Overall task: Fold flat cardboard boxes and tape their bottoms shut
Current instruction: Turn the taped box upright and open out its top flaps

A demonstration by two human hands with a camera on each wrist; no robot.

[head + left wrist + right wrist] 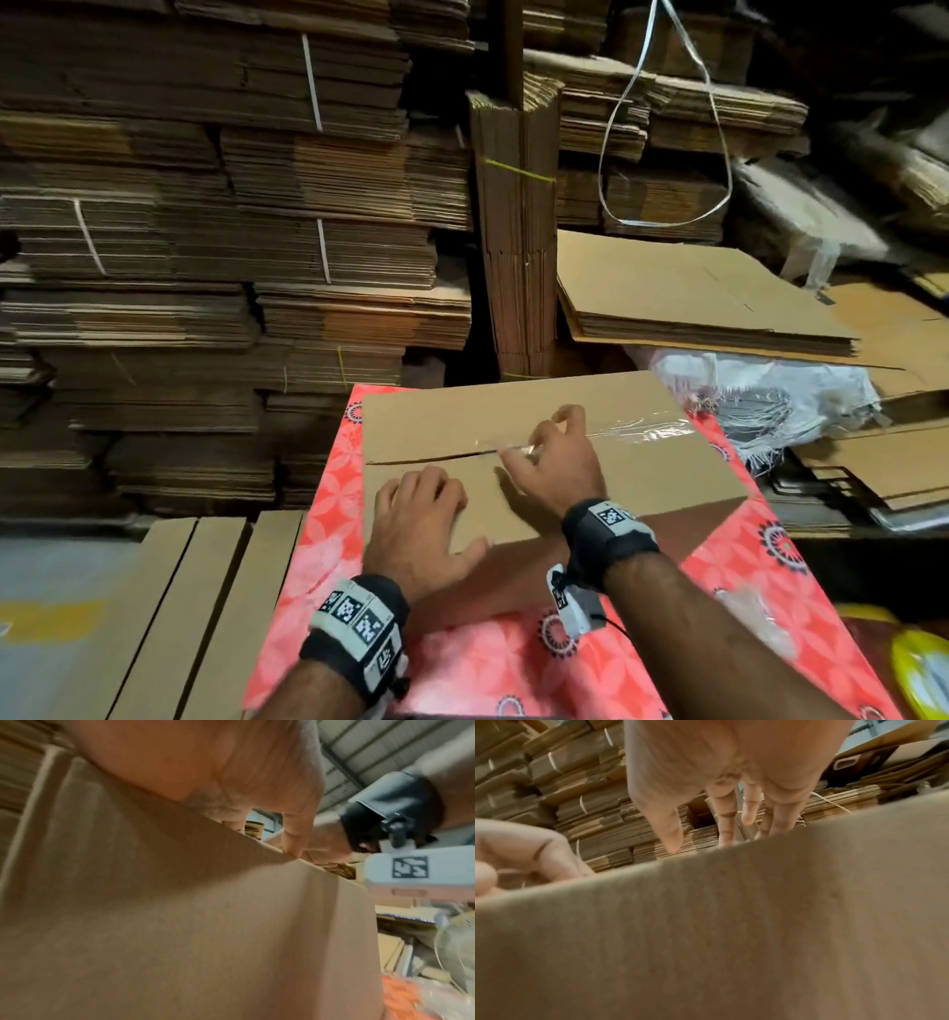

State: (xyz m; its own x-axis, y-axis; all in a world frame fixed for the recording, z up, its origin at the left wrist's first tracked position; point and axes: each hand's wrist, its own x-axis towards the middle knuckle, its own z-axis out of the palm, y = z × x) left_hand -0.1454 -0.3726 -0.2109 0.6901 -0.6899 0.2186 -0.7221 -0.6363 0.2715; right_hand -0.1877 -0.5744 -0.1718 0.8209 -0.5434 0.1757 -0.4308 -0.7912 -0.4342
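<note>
Head view, nearest first: the left hand (418, 519) lies flat, fingers spread and relaxed, pressing the near flap of the cardboard box (642, 478), which stands bottom-up on the red patterned cloth (328, 519). Just beyond it on the box, the right hand (557, 457) pinches the free end of the clear tape (637, 430) at the centre seam (426, 457). From that hand to the box's right edge the seam is covered; the stretch toward the box's left edge gapes, untaped. So sealing looks about half done. Behind the box rise bundled flat cartons (205, 216), unfolded.
</note>
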